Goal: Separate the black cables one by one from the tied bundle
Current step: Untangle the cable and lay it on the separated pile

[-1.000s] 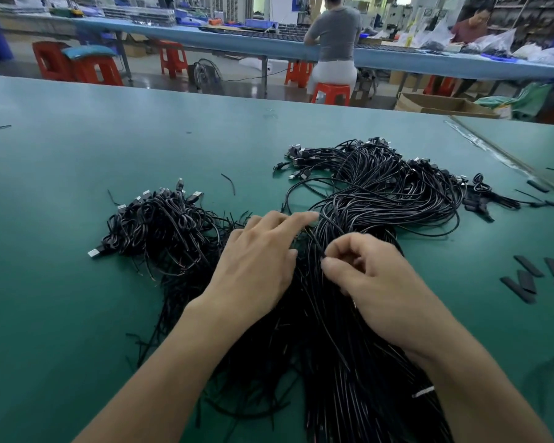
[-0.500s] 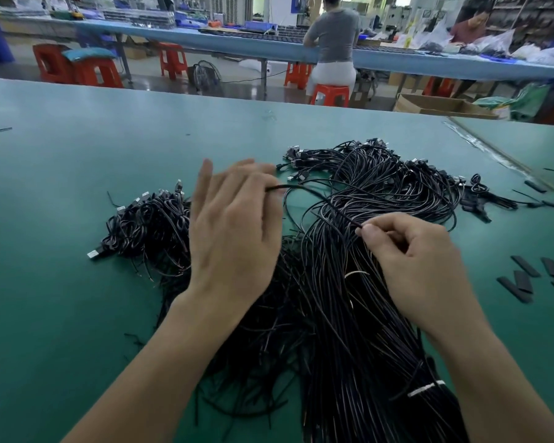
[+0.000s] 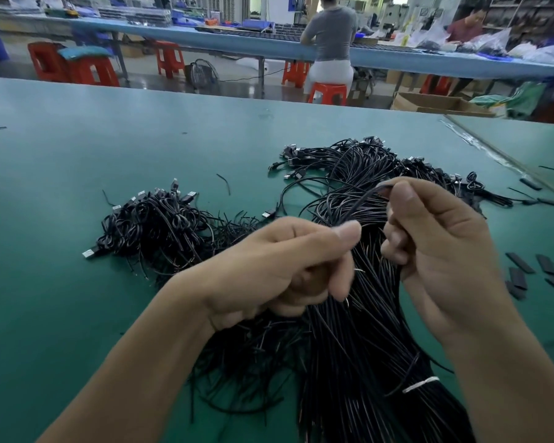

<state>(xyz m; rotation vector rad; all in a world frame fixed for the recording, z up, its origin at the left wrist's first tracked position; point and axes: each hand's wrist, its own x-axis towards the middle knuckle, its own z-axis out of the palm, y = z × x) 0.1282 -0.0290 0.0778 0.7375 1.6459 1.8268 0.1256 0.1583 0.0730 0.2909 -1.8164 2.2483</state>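
A thick bundle of black cables (image 3: 359, 362) lies on the green table (image 3: 61, 282), held by a white tie (image 3: 421, 384) near its lower end, and fans out toward USB plugs at the far side. My right hand (image 3: 442, 251) is raised above the bundle and pinches one black cable (image 3: 362, 199) between thumb and fingers. My left hand (image 3: 288, 266) hovers beside it with fingers curled, thumb and forefinger closed on the same cable lower down. A pile of separated cables (image 3: 154, 228) sits to the left.
Several short black strips (image 3: 522, 276) lie on the table at the right. A seam between table tops (image 3: 499, 161) runs along the far right. Beyond the far edge are red stools (image 3: 327, 92), a person seated at a long blue bench and a cardboard box (image 3: 435, 105).
Both hands have lifted off the bundle. The left hand went from flat, straight fingers to a curled pinch. The right hand rose with the single cable, drawing it up out of the bundle.
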